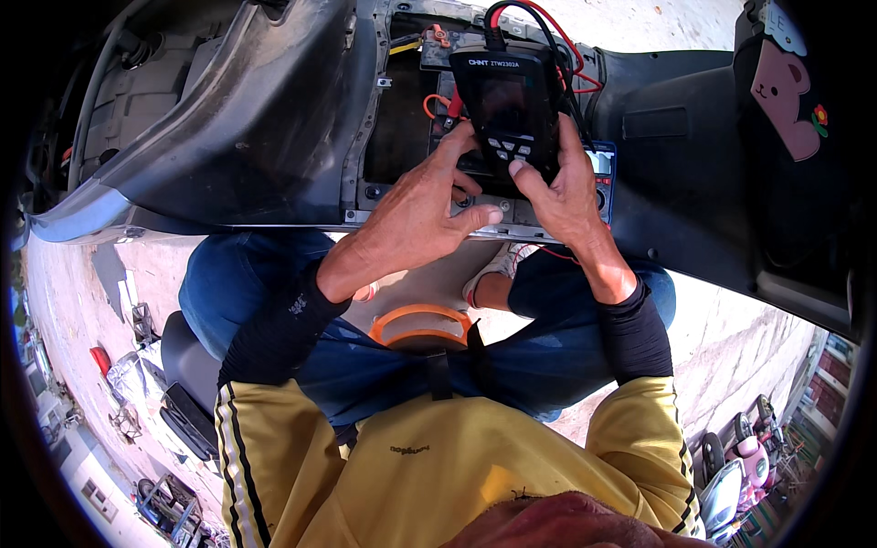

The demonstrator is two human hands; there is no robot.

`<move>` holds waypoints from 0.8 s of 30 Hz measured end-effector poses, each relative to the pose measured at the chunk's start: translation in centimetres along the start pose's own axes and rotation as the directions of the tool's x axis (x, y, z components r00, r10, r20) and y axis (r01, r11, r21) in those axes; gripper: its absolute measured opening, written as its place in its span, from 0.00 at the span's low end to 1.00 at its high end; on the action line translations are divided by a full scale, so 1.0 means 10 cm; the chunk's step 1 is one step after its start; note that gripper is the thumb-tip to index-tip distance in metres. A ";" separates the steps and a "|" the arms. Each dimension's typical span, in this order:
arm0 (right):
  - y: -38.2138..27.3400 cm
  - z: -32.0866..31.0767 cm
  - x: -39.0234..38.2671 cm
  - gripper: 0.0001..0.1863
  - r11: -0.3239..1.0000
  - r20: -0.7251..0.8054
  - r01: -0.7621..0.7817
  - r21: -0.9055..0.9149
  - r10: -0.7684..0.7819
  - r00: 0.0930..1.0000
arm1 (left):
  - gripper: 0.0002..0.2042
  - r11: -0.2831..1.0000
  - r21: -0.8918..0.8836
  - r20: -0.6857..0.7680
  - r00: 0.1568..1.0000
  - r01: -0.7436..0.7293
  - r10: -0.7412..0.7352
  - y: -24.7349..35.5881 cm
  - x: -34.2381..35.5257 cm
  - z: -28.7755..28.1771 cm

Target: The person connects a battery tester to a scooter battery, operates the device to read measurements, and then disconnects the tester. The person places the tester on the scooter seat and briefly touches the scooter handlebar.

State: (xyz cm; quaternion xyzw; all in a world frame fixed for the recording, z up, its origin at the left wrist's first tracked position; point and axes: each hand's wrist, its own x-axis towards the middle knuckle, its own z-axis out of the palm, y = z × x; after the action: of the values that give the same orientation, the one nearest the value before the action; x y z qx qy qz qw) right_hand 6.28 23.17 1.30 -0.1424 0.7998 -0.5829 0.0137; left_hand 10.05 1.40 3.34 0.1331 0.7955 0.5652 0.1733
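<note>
A black handheld battery tester (504, 100) with a dark screen and a small button pad is held over an open bay in a scooter's body. My right hand (568, 187) grips its lower right side, the thumb on or just beside the buttons. At the tester's lower left edge is my left hand (416, 205), its thumb stretched out and its fingers apart; some fingertips are hidden behind the tester. Just above that hand, a red clamp (455, 103) shows beside the tester. Red and black cables (571, 46) loop from the tester's top end.
The bay's metal frame (352, 155) surrounds a dark cavity with a battery (438, 52) in it. A blue multimeter (603, 163) lies partly behind my right hand. Dark scooter panels (247, 110) extend to both sides. An orange-rimmed stool (420, 312) is between my legs.
</note>
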 end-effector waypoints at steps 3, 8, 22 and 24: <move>-0.01 -0.01 0.00 0.30 1.000 0.003 -0.010 -0.009 0.010 1.000 | 0.47 1.000 0.001 0.002 1.000 -0.001 0.001 -0.01 0.01 0.00; 0.00 0.00 0.00 0.30 1.000 0.008 -0.019 0.008 0.019 1.000 | 0.47 1.000 0.010 0.005 1.000 0.008 -0.009 0.00 0.00 0.00; -0.01 -0.01 0.00 0.30 1.000 0.009 -0.014 -0.004 0.014 1.000 | 0.47 1.000 0.018 0.005 1.000 -0.004 0.004 0.00 0.00 -0.01; 0.00 -0.01 0.00 0.30 1.000 0.009 -0.012 -0.008 0.012 1.000 | 0.47 1.000 0.013 0.007 1.000 -0.005 0.005 0.00 0.01 -0.01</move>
State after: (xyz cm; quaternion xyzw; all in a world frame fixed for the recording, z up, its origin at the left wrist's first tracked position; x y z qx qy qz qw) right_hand 6.29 23.25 1.29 -0.1401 0.8029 -0.5791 0.0203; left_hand 9.97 1.36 3.35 0.1381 0.7982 0.5600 0.1738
